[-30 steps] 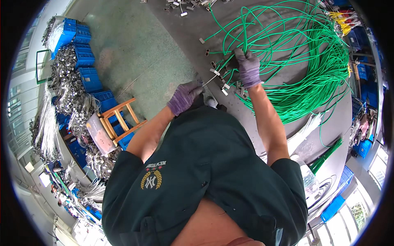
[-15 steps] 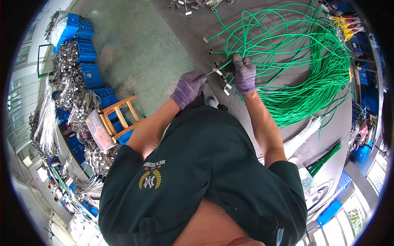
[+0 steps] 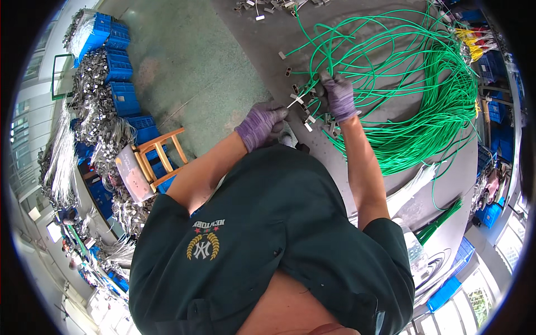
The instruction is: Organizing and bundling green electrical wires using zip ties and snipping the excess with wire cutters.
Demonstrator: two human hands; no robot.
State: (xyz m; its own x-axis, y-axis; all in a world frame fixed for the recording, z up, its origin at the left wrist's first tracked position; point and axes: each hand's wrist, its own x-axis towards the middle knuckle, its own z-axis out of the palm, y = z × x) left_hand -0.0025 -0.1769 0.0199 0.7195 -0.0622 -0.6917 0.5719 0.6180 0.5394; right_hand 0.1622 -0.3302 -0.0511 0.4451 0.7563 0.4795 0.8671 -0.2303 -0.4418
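Both my hands wear purple gloves. My right hand (image 3: pixel 338 96) is closed around a bunch of green wires (image 3: pixel 402 84) close to their ends, which carry small metal terminals (image 3: pixel 306 109). The wires spread in big loops over the grey table (image 3: pixel 262 50). My left hand (image 3: pixel 261 124) is closed, pinching a thin white strip (image 3: pixel 293 101) that points toward the wire ends. The two hands are a short way apart at the table's edge.
Blue crates (image 3: pixel 120 84) filled with metal parts and wire bundles line the floor at left, next to a wooden stool (image 3: pixel 159 159). Loose metal terminals (image 3: pixel 262 6) lie at the table's far side. Yellow and red wire ends (image 3: pixel 474 42) lie at the upper right.
My left hand has moved up toward the wire ends and my right hand. My right hand keeps its hold on the green wires and has barely shifted.
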